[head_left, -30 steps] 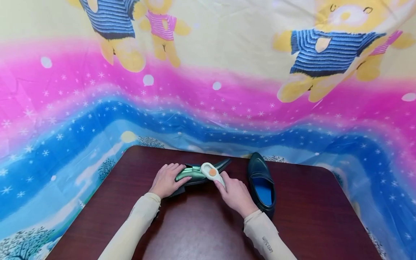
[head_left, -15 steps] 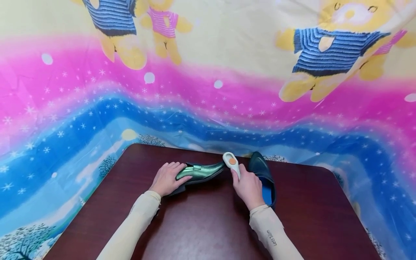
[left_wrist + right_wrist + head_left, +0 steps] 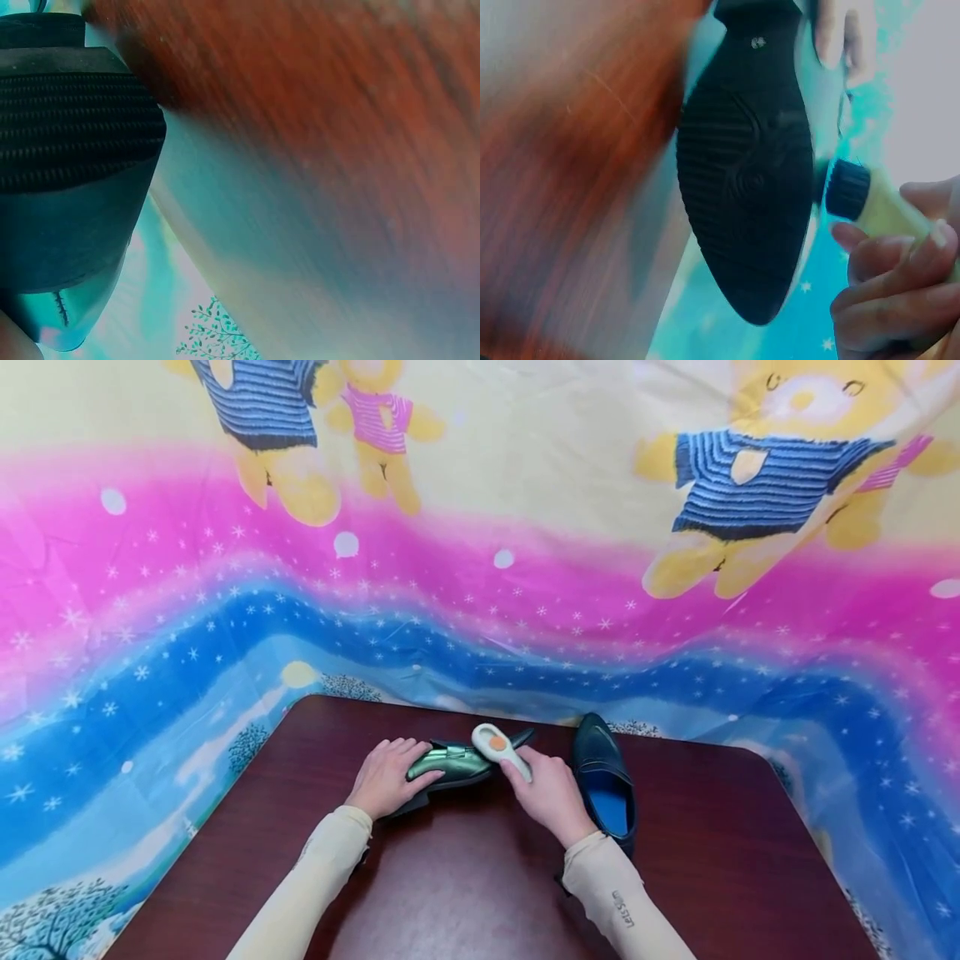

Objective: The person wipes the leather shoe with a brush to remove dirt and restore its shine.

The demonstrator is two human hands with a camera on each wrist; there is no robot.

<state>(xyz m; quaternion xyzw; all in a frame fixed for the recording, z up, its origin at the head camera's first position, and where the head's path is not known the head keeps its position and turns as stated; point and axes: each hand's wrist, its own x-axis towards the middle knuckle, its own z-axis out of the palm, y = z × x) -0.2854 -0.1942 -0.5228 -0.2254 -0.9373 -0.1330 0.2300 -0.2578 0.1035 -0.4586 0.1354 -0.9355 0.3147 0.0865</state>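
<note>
My left hand [image 3: 386, 778] grips the heel end of a shiny green loafer [image 3: 450, 766], whose toe points to the right. The loafer is lifted and tipped, so its black ridged sole [image 3: 739, 172] faces the right wrist camera. In my right hand [image 3: 551, 795] is a small shoe brush [image 3: 497, 743] with a pale handle and an orange dot. Its short dark bristles [image 3: 847, 189] are right at the upper near the toe. The left wrist view shows the loafer's heel [image 3: 75, 135] close up, with most of my left hand out of frame.
A second loafer [image 3: 596, 747], dark green with a blue insole [image 3: 606, 802], lies upright just right of my right hand. Both are at the far part of a dark red-brown wooden table [image 3: 465, 877]. Behind it hangs a patterned curtain with bears [image 3: 555, 610].
My right hand swung the brush right, past the loafer's toe, then back left over its upper. The left hand and the loafer stayed almost in place.
</note>
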